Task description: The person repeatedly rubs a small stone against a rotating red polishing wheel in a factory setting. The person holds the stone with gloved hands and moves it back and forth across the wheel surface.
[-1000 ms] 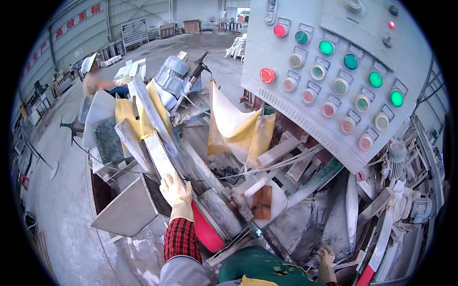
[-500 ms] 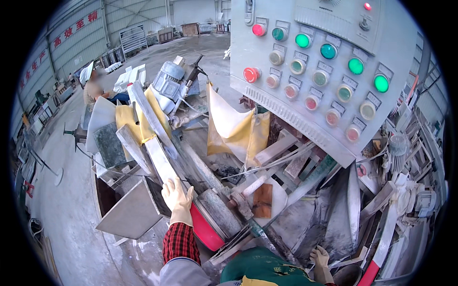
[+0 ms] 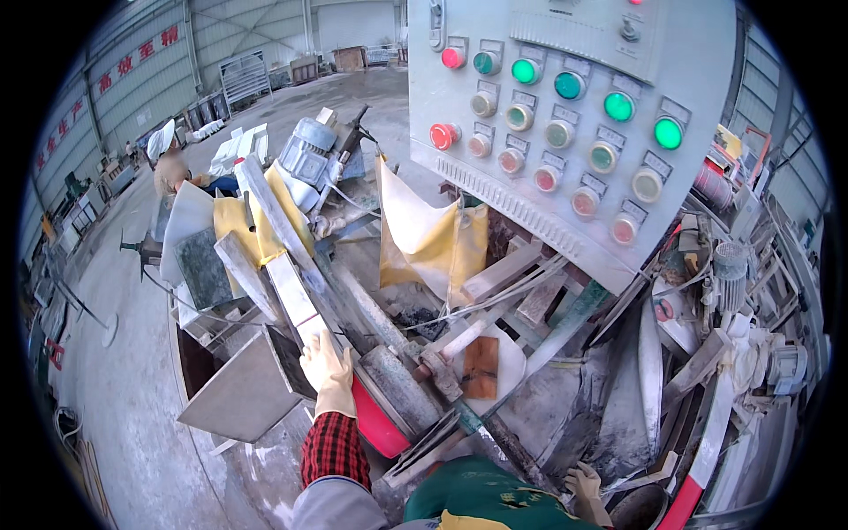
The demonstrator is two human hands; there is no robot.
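My left hand (image 3: 327, 369), in a cream glove, rests on the near end of a long white strip (image 3: 290, 287), fingers stretched out and lying flat. A thin crosswise line, perhaps a joint, marks the strip just ahead of my fingertips. Under and beside that hand runs a red belt (image 3: 378, 420), which curves down at its near end. Low on the right, my gloved right hand (image 3: 585, 488) hangs beside the machine frame with fingers loosely apart and nothing visible in it. Yellow sheeting (image 3: 237, 225) hangs over the strip's far end.
A grey control box (image 3: 565, 132) with several lit buttons stands ahead on the right. A motor (image 3: 309, 146) sits at the far end of the machine. Left of the belt is a metal bin (image 3: 238, 397). A second belt (image 3: 685, 503) runs at right. Another person (image 3: 170, 168) sits far left.
The view has shifted slightly, moving the control box left. A crosswise line now shows on the strip before my left fingertips. Both hands stay nearly in place.
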